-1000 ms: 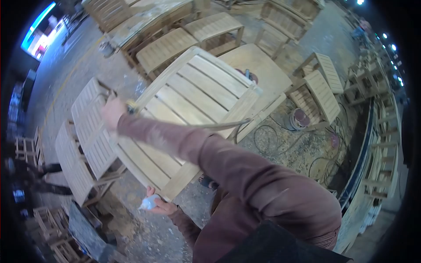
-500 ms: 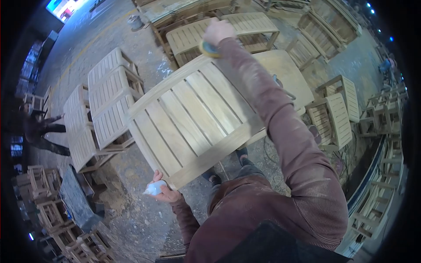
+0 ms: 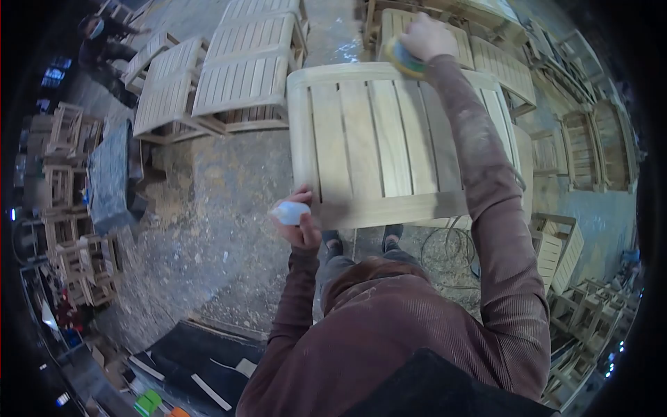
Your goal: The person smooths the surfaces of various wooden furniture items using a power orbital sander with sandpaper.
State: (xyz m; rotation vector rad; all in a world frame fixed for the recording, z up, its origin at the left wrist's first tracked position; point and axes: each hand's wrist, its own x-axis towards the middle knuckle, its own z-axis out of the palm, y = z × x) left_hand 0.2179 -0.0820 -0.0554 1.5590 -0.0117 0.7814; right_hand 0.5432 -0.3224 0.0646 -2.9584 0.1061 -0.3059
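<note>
A slatted wooden tabletop (image 3: 389, 205) lies in front of me, its far and near rails crossing the slats. My left hand (image 3: 300, 226) is closed around a small white squeeze bottle (image 3: 290, 213) with a pointed nozzle, beside the near left corner of the top. The nozzle points left. My right hand (image 3: 429, 38) reaches over the slats to the far rail, its fingers closed on a round pad (image 3: 405, 58) with yellow and blue showing. The pad is at the far rail; its underside is hidden. My right forearm covers part of the slats on the right.
Slatted wooden pieces (image 3: 243, 80) stand at the far left, and more wooden furniture (image 3: 504, 69) stands behind the top. A person (image 3: 104, 52) is at the upper left. Stacked frames (image 3: 73, 208) line the left side. A cable (image 3: 448, 243) lies on the dusty floor.
My view has swung, so the tabletop appears squarer and farther right. Both hands keep their grip on the bottle and the pad.
</note>
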